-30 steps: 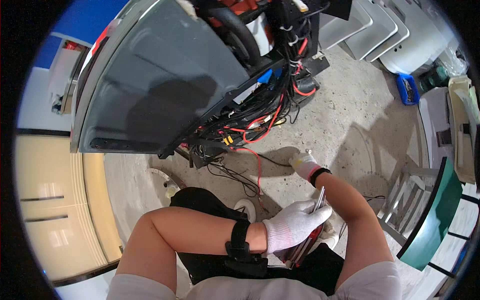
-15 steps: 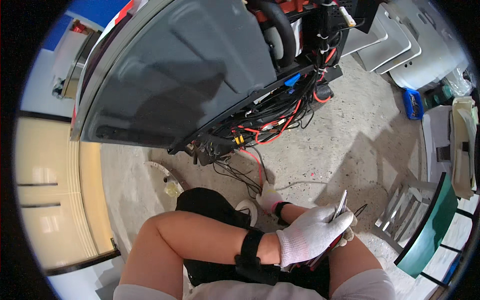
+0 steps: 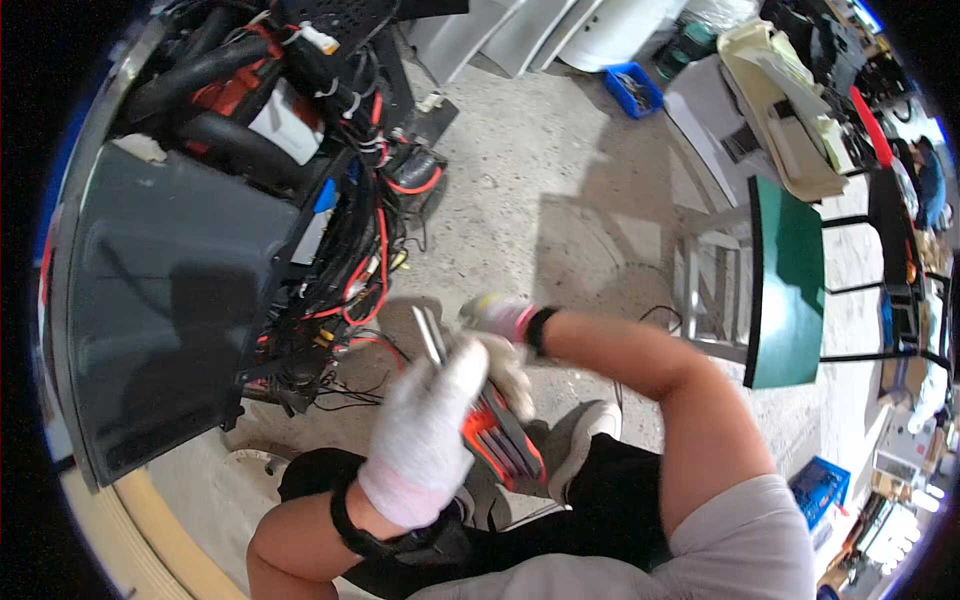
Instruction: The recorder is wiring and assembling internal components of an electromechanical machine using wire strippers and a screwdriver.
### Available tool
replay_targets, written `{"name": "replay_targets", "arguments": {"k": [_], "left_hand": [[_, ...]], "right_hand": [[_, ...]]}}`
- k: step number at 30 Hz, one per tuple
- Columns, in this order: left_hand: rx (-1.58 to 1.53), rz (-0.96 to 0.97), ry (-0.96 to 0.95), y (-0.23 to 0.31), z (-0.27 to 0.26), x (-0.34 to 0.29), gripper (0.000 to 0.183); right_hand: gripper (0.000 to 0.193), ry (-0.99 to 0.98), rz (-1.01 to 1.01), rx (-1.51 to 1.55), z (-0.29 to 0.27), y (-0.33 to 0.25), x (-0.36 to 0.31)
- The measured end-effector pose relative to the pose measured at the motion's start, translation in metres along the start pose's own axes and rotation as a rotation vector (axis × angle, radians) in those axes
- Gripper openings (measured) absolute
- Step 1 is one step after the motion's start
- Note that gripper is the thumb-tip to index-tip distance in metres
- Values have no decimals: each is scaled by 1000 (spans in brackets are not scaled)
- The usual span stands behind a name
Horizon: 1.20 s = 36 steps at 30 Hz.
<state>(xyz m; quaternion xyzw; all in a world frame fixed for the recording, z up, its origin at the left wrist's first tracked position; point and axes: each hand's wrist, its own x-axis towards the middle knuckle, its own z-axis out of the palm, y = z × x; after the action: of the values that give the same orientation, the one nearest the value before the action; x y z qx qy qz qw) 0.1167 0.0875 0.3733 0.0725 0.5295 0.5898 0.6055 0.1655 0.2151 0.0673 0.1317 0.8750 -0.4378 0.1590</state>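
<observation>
My left hand (image 3: 425,430), in a white knit glove, is wrapped round a red-and-black hand tool (image 3: 500,440). Bright metal ends (image 3: 428,335) stick out past the thumb; the tool's exact kind I cannot make out. Just beyond it, my right hand (image 3: 500,315) reaches across from the right, also gloved. Motion smears its fingers, and the left hand partly covers the area in front of it. Left of both hands is a bundle of black and red cables (image 3: 370,260) hanging from an open machine with a dark grey panel (image 3: 170,310).
A green-topped stool (image 3: 785,285) stands to the right. Farther off are a blue bin of small parts (image 3: 632,90), leaning white panels (image 3: 470,35) and a cream plastic cover (image 3: 775,110). My shoe (image 3: 590,435) rests on the speckled floor. A blue crate (image 3: 818,488) is at lower right.
The view has swung right, so the machine now sits farther left. My right hand has come away from the cables near the floor, up beside the left hand, which still holds the tool.
</observation>
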Motion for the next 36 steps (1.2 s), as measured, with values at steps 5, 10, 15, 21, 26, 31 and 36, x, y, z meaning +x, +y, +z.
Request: {"name": "replay_targets", "arguments": {"k": [5, 10, 15, 21, 26, 31, 36], "left_hand": [[-255, 72, -2, 3, -9, 37, 23], [-359, -20, 151, -6, -15, 74, 25], [-415, -20, 122, -16, -13, 100, 23], [-404, -112, 168, -26, -10, 128, 22], [-399, -111, 126, -30, -14, 141, 21], [-419, -166, 120, -30, -18, 154, 19], [-421, -139, 204, -29, -32, 156, 21]], "right_hand": [[33, 313, 269, -163, -170, 7, -126], [46, 306, 452, -68, -199, -56, -285], [42, 143, 895, 86, -110, -55, -423], [55, -713, 1184, 169, 6, -38, -567], [37, 423, 1335, -232, -42, 11, -560], [48, 1010, 1413, -476, -169, 109, -534], [88, 1023, 1187, 154, -226, 188, -528]]}}
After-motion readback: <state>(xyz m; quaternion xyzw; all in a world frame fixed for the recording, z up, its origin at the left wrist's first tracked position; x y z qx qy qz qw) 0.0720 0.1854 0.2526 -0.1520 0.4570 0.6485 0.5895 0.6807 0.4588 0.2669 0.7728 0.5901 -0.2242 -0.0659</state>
